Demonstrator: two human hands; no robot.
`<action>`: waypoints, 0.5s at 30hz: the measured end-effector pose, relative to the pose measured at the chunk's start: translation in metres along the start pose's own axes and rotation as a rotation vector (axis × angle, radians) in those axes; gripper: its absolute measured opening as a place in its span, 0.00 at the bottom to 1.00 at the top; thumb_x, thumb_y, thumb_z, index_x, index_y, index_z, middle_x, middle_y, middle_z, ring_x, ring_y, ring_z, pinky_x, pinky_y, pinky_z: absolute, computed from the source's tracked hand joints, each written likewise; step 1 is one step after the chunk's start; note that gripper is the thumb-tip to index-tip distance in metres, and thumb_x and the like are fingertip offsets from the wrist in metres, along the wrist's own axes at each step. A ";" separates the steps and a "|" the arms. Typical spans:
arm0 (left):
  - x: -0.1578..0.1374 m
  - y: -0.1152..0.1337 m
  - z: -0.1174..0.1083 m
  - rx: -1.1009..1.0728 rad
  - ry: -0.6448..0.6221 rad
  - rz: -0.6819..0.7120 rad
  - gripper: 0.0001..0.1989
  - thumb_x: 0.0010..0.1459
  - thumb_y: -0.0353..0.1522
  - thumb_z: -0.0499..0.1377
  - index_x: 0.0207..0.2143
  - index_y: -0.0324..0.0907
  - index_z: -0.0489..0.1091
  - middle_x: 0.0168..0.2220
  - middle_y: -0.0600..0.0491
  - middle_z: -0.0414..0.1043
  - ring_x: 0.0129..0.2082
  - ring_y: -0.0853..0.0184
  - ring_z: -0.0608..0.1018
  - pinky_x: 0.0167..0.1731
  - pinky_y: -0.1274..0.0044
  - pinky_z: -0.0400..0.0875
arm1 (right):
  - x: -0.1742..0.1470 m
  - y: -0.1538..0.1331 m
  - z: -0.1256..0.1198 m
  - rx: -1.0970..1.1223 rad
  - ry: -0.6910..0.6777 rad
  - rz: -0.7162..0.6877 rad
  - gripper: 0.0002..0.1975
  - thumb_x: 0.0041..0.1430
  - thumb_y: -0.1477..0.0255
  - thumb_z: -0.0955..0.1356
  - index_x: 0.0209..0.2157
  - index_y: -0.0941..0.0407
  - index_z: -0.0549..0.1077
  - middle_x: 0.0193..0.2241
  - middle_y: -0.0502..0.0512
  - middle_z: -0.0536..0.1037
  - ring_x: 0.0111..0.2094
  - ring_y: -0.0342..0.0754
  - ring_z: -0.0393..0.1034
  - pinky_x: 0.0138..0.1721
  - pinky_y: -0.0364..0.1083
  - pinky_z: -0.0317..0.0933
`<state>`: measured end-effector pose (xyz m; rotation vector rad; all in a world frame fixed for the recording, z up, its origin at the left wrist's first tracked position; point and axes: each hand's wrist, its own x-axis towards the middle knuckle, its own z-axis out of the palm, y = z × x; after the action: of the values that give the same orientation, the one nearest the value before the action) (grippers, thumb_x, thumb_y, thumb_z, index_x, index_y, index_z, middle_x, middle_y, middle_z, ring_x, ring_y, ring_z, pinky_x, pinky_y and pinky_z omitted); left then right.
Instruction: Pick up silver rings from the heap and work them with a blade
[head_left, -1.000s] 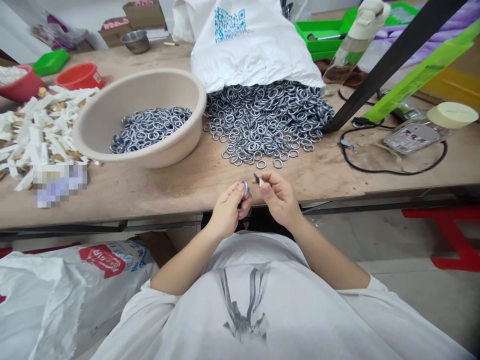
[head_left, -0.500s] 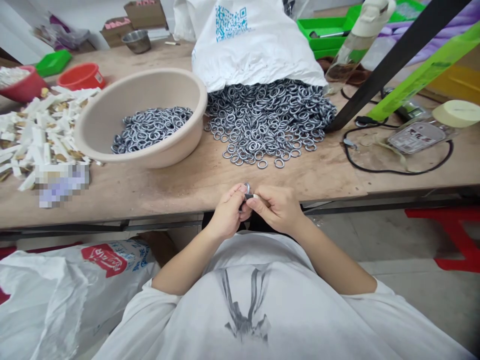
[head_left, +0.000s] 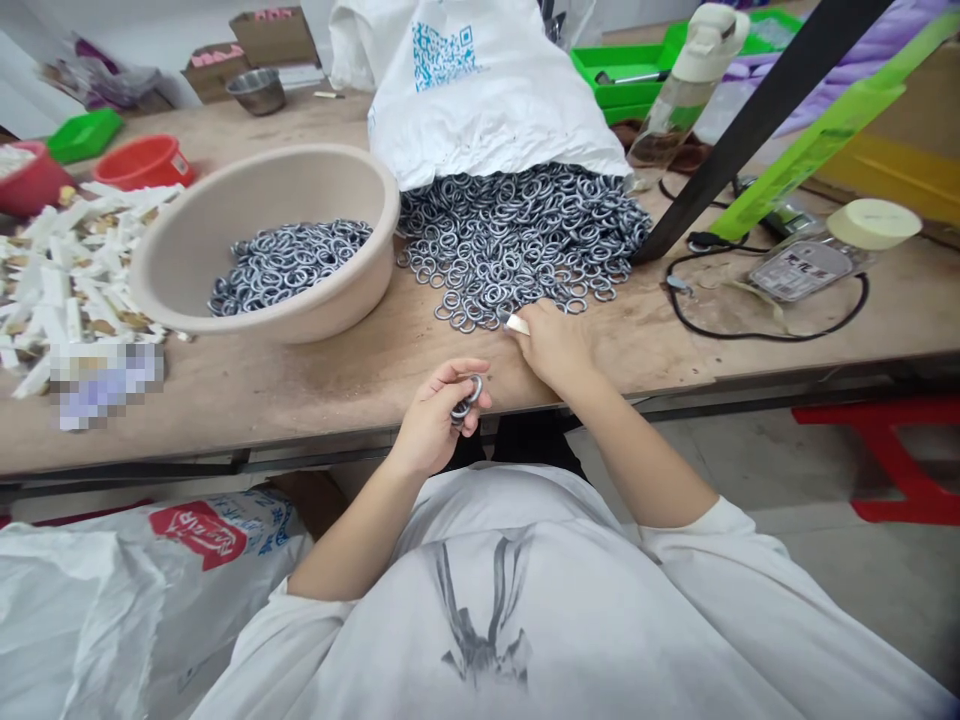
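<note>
My left hand (head_left: 442, 410) is held just past the table's front edge, its fingers curled around a few grey metal rings (head_left: 466, 398). At the near edge of a heap of loose rings (head_left: 517, 235), my right hand (head_left: 553, 345) reaches down with its fingers bent. A small white piece (head_left: 517, 324) shows at its thumb; whether it is held or wrapped on is unclear. The fingertips on the far side are hidden. The heap spills from the mouth of a white sack (head_left: 502, 110). More rings (head_left: 292, 262) lie in a beige basin (head_left: 322, 318) to the left.
White strips (head_left: 64, 270) are piled at far left, near a red bowl (head_left: 142, 163). Right of the heap rise a dark slanted post (head_left: 720, 155) and a bottle (head_left: 686, 85). A jar (head_left: 810, 262) lies among a black cable (head_left: 772, 345). A red stool (head_left: 892, 450) stands below.
My hands were together at the table edge over a ring and a dark item. The right has moved forward to the heap; the left stays back with rings. The view has shifted slightly.
</note>
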<state>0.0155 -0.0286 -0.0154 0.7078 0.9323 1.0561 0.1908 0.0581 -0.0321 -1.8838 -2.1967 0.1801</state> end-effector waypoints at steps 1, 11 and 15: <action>0.001 0.000 -0.001 -0.019 0.014 -0.010 0.12 0.49 0.33 0.64 0.37 0.39 0.71 0.24 0.56 0.72 0.16 0.76 0.66 0.15 0.83 0.56 | 0.000 -0.001 -0.001 -0.028 -0.007 -0.016 0.13 0.67 0.69 0.64 0.48 0.58 0.76 0.48 0.67 0.76 0.41 0.59 0.72 0.36 0.50 0.54; 0.011 -0.003 -0.001 0.038 0.088 0.060 0.18 0.48 0.39 0.69 0.29 0.40 0.63 0.23 0.60 0.67 0.15 0.79 0.62 0.13 0.85 0.51 | -0.012 -0.005 -0.002 -0.014 -0.111 -0.023 0.16 0.70 0.67 0.62 0.52 0.59 0.73 0.49 0.69 0.76 0.44 0.62 0.73 0.36 0.51 0.56; 0.014 -0.007 -0.004 0.087 0.073 0.104 0.19 0.50 0.41 0.68 0.29 0.41 0.63 0.23 0.60 0.66 0.15 0.79 0.61 0.14 0.84 0.50 | -0.013 -0.002 -0.003 0.020 -0.114 -0.024 0.16 0.67 0.66 0.66 0.50 0.59 0.74 0.48 0.68 0.76 0.45 0.63 0.72 0.38 0.52 0.58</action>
<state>0.0180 -0.0182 -0.0271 0.8016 1.0179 1.1441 0.1913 0.0450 -0.0305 -1.8791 -2.2811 0.3117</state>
